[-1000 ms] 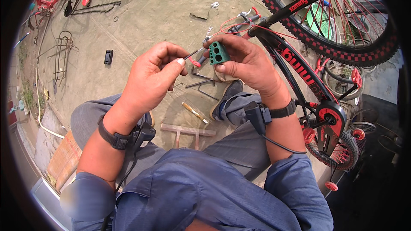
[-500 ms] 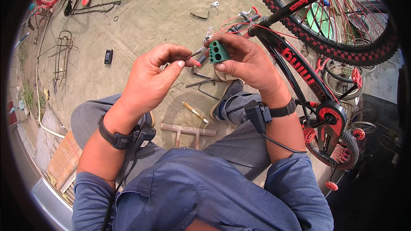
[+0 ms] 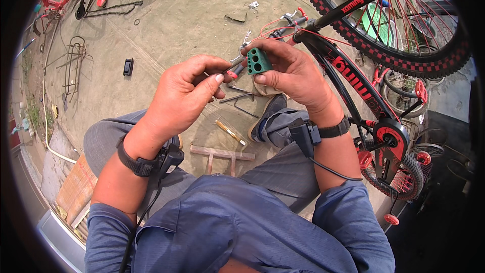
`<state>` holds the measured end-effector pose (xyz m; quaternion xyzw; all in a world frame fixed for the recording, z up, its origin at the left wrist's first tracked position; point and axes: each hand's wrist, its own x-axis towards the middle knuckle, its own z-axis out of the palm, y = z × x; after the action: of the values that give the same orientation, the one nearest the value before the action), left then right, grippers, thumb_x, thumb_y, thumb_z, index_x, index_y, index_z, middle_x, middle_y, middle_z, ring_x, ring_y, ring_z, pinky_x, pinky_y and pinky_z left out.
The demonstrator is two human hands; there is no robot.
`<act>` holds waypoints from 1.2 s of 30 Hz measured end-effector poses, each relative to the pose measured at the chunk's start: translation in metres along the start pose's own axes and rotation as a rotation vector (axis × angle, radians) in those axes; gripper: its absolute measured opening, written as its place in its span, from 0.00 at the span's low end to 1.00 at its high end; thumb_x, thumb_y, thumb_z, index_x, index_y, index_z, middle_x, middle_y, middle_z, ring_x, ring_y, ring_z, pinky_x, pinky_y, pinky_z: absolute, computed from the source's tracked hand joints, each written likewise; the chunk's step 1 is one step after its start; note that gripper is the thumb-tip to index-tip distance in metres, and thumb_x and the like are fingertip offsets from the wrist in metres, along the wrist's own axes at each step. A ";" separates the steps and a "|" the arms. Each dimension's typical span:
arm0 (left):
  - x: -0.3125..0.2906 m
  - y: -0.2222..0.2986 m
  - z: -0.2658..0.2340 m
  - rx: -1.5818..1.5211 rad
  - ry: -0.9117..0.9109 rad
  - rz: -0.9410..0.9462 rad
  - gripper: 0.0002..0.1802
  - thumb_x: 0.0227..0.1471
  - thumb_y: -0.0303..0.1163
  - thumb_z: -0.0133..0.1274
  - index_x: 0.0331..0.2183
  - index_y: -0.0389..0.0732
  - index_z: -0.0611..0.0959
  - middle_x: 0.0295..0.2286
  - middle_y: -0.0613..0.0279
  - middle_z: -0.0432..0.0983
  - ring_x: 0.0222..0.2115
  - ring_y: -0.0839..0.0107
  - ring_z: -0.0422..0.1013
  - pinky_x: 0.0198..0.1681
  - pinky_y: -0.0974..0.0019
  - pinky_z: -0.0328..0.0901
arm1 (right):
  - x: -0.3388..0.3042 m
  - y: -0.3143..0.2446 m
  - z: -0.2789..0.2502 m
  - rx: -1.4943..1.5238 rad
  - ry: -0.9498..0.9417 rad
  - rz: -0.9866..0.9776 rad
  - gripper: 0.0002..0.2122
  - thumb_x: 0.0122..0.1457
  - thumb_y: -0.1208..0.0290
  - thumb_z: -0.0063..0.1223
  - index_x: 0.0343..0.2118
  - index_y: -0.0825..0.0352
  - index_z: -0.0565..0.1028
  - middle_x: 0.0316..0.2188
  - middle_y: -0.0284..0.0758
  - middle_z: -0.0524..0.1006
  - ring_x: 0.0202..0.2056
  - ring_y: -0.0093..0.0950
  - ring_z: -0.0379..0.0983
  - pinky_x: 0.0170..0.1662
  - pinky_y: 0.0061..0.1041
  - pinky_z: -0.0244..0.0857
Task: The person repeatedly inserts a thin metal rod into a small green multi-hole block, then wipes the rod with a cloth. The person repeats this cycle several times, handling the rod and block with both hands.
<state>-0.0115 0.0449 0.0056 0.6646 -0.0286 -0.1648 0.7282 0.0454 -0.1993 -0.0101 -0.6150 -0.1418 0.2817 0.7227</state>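
Observation:
My right hand (image 3: 290, 73) grips a small green hex key holder (image 3: 258, 61) between thumb and fingers. Round holes of several sizes show in its face, which is turned toward me. Just to its left, my left hand (image 3: 184, 88) pinches a thin dark hex key (image 3: 235, 64) by thumb and forefinger. The key's far end reaches the holder's left side; whether it sits in a hole I cannot tell. Below the hands, L-shaped hex keys (image 3: 236, 99) lie on the ground, close to my shoe (image 3: 272, 114).
At the right a black and red bicycle (image 3: 348, 78) stands upside down, its wheel (image 3: 348, 33) near my right arm. Between my legs lie a yellow-handled tool (image 3: 230, 131) and a wooden piece (image 3: 222, 152). A black rack (image 3: 75, 68) and small black object (image 3: 128, 66) lie left.
My left hand has shifted slightly right, closer to the holder, and its lower fingers have uncurled a little. My right hand and the holder have stayed in place.

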 end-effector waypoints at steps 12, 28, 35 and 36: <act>0.000 -0.001 0.002 0.050 0.032 0.026 0.12 0.62 0.24 0.51 0.48 0.34 0.80 0.36 0.60 0.81 0.31 0.80 0.74 0.32 0.75 0.71 | 0.000 0.001 -0.001 -0.017 -0.006 0.011 0.26 0.53 0.80 0.66 0.56 0.70 0.72 0.50 0.32 0.76 0.51 0.22 0.73 0.56 0.24 0.66; 0.001 -0.004 -0.002 0.296 0.046 0.216 0.11 0.61 0.22 0.52 0.45 0.34 0.81 0.35 0.63 0.81 0.33 0.81 0.74 0.33 0.76 0.67 | 0.000 0.000 0.000 -0.050 -0.017 0.001 0.26 0.53 0.82 0.65 0.57 0.70 0.72 0.52 0.31 0.75 0.52 0.21 0.71 0.58 0.24 0.65; -0.001 -0.003 -0.001 0.421 0.065 0.242 0.10 0.59 0.19 0.52 0.43 0.35 0.83 0.33 0.63 0.80 0.32 0.80 0.74 0.32 0.74 0.67 | 0.001 0.004 0.001 -0.107 -0.007 -0.019 0.27 0.52 0.83 0.66 0.57 0.71 0.72 0.51 0.30 0.74 0.50 0.21 0.71 0.56 0.24 0.67; -0.001 -0.002 0.000 0.431 0.069 0.249 0.10 0.58 0.19 0.52 0.42 0.35 0.83 0.32 0.63 0.80 0.31 0.80 0.74 0.32 0.74 0.67 | 0.001 0.004 0.001 -0.131 -0.001 -0.018 0.27 0.52 0.83 0.66 0.56 0.71 0.72 0.51 0.30 0.74 0.50 0.21 0.71 0.55 0.24 0.67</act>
<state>-0.0128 0.0454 0.0036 0.8012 -0.1200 -0.0409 0.5848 0.0444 -0.1978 -0.0141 -0.6596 -0.1659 0.2656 0.6833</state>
